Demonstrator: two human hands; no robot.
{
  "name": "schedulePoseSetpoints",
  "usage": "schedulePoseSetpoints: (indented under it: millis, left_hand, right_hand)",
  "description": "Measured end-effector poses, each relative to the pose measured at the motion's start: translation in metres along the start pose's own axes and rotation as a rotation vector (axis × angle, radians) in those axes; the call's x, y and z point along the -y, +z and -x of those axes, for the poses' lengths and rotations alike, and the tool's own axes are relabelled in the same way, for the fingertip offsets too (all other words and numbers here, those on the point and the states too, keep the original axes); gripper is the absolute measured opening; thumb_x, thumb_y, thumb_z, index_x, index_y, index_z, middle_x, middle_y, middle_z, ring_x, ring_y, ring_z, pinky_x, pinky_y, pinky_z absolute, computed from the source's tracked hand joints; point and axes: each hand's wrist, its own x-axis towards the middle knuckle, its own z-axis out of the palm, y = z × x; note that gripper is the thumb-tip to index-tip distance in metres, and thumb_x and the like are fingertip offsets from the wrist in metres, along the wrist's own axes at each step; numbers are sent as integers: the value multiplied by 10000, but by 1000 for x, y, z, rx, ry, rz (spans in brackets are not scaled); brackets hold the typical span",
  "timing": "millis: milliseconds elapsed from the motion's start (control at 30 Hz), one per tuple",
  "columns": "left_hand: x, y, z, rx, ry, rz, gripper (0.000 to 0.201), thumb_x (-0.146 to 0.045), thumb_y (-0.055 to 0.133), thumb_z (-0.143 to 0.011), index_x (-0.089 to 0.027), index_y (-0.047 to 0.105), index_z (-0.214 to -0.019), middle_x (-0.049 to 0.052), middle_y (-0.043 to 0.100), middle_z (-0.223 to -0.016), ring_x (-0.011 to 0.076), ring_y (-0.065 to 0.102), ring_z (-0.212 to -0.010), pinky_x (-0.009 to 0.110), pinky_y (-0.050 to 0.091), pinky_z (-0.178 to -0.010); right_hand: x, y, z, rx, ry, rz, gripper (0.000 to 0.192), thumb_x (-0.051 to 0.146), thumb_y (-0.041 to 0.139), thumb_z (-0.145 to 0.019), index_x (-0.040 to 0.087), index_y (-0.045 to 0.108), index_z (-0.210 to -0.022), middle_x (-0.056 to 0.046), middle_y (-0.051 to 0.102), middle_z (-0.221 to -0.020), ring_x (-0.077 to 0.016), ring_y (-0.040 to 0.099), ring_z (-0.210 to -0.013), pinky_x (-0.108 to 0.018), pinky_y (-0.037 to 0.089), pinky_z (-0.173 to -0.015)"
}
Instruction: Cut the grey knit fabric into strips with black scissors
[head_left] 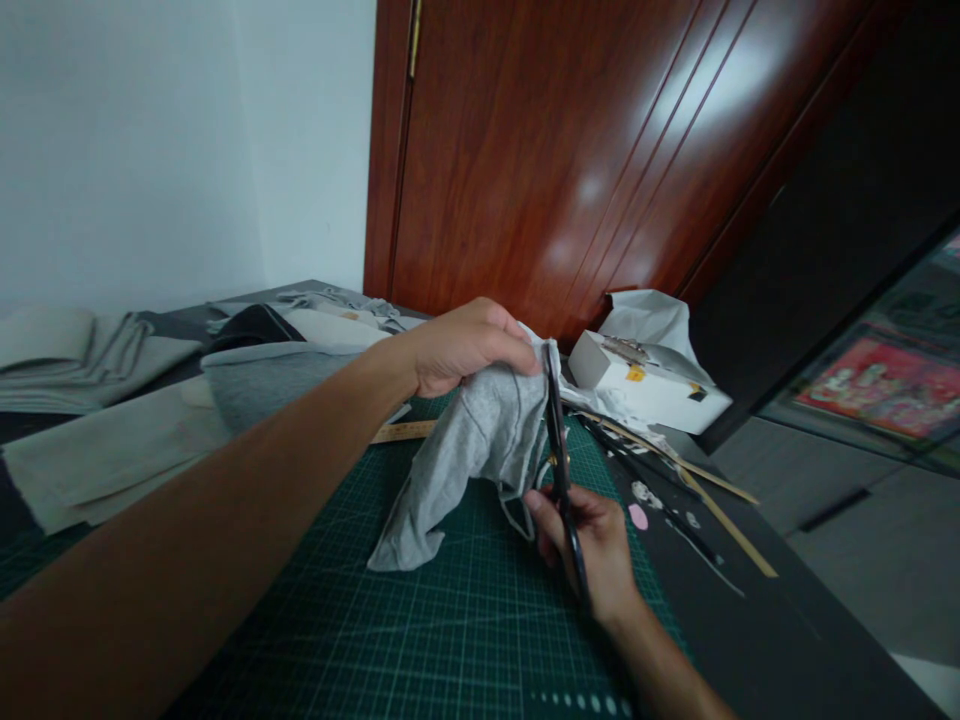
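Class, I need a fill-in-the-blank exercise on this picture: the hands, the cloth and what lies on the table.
1. The left hand holds up a piece of ____ fabric.
2. The right hand grips black ____ at the fabric's edge.
3. The fabric's lower end rests on a dark green gridded cutting ____.
4. Behind the fabric, a wooden ____ lies flat on the table.

Missing words: grey; scissors; mat; ruler.

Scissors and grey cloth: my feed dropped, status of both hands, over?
Left hand bunches the grey cloth above the cutting mat. Right hand holds the scissors, blades up along the cloth's edge. Ruler behind, apart.
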Motion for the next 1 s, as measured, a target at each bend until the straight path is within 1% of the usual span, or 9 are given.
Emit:
schedulePoseSetpoints:
  millis: [167, 267, 433, 533, 767, 900, 1000]
  left_hand:
    - [0, 1, -1, -47, 9, 4, 64, -74, 689, -683, -125, 716, -655, 27, 667, -628, 103, 574, -530, 221, 412, -525]
    - [2, 1, -1, -50, 7, -26, 62, -79, 699, -682, -133, 715, -654, 25, 679, -644, 105, 597, -552, 211, 423, -532]
    - [6, 1, -3, -59, 20, -104, 25, -99, 716, -675, -124, 720, -672, 25, 663, -630, 100, 575, -539, 206, 375, -495]
    - [8, 3, -4, -69, 24, -142, 15, -109, 716, -664, -120, 716, -676, 25, 653, -621, 105, 557, -529, 219, 372, -494]
    - [6, 6, -3, -115, 67, -257, 28, -133, 724, -656, -115, 703, -651, 16, 623, -591, 92, 494, -498, 225, 303, -464]
    - [6, 5, -3, -88, 45, -210, 37, -125, 715, -659, -124, 692, -631, 12, 621, -589, 98, 520, -510, 222, 342, -483]
    - [7, 3, -3, -73, 57, -189, 28, -119, 716, -657, -129, 697, -640, 12, 628, -603, 103, 547, -535, 222, 380, -510]
  right_hand:
    - [-1, 0, 0, 5, -1, -14, 451, 527, 773, -828, 186, 587, -599, 48, 494, -452, -100, 414, -384, -217, 310, -391]
    - [-4, 0, 0, 22, 24, -57, 438, 536, 787, -813, 184, 605, -625, 52, 497, -461, -102, 423, -382, -210, 319, -381]
    - [-4, 2, -2, 27, 62, -84, 410, 535, 821, -772, 178, 640, -685, 49, 521, -476, -106, 442, -385, -208, 336, -377]
    - [-2, 2, -3, 33, 68, -80, 402, 532, 831, -759, 167, 667, -718, 40, 545, -479, -109, 451, -390, -210, 345, -382]
    - [-4, 0, -2, 39, 69, -91, 406, 524, 821, -780, 170, 643, -688, 41, 543, -493, -105, 454, -407, -202, 359, -388]
    - [-1, 0, -1, 16, 36, -31, 450, 552, 798, -794, 180, 612, -622, 43, 522, -471, -105, 442, -394, -212, 340, -387]
    - [0, 0, -1, 8, 29, 3, 467, 569, 778, -808, 181, 608, -611, 52, 500, -455, -100, 420, -384, -213, 318, -384]
